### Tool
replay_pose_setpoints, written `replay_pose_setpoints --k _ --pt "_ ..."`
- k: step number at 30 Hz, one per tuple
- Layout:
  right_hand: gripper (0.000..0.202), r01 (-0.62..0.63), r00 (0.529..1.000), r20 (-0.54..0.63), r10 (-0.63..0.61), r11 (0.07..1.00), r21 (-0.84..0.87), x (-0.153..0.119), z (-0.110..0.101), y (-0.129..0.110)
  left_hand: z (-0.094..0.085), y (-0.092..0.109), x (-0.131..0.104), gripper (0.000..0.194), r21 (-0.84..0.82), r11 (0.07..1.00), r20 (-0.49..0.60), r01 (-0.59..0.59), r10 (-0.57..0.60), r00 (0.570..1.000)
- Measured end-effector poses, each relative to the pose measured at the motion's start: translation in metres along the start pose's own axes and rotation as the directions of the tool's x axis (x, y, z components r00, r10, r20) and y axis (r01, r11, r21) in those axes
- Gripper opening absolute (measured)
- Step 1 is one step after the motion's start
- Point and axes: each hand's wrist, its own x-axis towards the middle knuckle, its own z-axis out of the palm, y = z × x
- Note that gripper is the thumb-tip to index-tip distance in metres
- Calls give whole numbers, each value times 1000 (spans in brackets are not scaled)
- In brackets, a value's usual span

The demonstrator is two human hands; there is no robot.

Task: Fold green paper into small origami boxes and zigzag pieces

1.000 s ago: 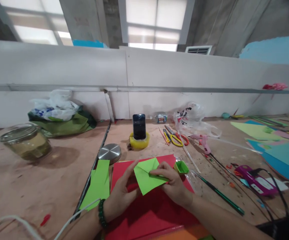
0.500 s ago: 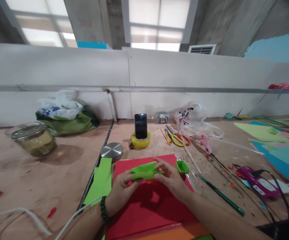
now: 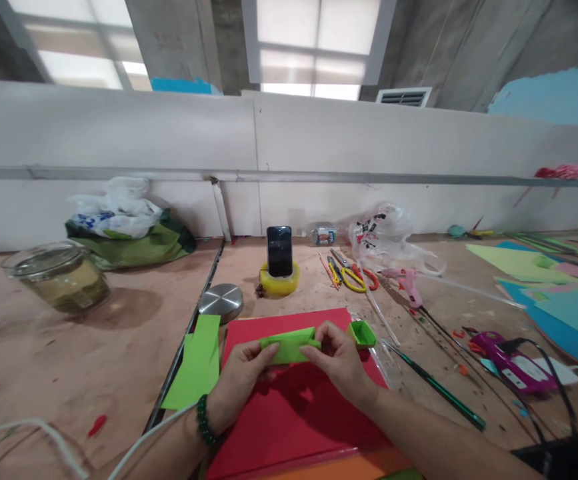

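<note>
A folded piece of green paper (image 3: 289,347) is held between both hands above a red sheet (image 3: 299,420). My left hand (image 3: 243,370) pinches its left end, thumb in front. At the right end, my right hand (image 3: 341,360) grips a corner between thumb and fingers. Just beyond the right hand stands a small green paper box (image 3: 363,335), open at the top. Flat green paper strips (image 3: 196,367) lie to the left of the red sheet. Some orange paper (image 3: 339,465) shows under its near edge.
A phone (image 3: 279,251) stands in a yellow tape roll (image 3: 279,279) beside a round metal lid (image 3: 221,302). Scissors (image 3: 353,278), a pink glue gun (image 3: 409,287), a green pen-like tool (image 3: 441,389) and a purple device (image 3: 513,363) lie rightward. A glass jar (image 3: 59,277) stands left.
The green paper has been turned and pressed flatter, its long fold now closed. My left thumb has come round onto its front face. The view has shifted slightly.
</note>
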Motion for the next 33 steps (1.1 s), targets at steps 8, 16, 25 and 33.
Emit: replay_pose_setpoints --k 8,16,25,33 --pt "49 -309 936 191 296 950 40 4 -1 2 0 4 -3 50 -30 994 25 -103 103 994" --pt "44 -193 967 171 190 981 -4 -2 0 -2 -2 -2 -1 56 104 994 37 -29 25 999" --pt "41 -258 953 176 247 965 45 -1 0 0 -1 1 -2 57 68 996 45 -57 54 998" --pt "39 -266 953 168 254 963 53 -3 0 -1 -1 3 -1 58 93 995 22 -30 28 999"
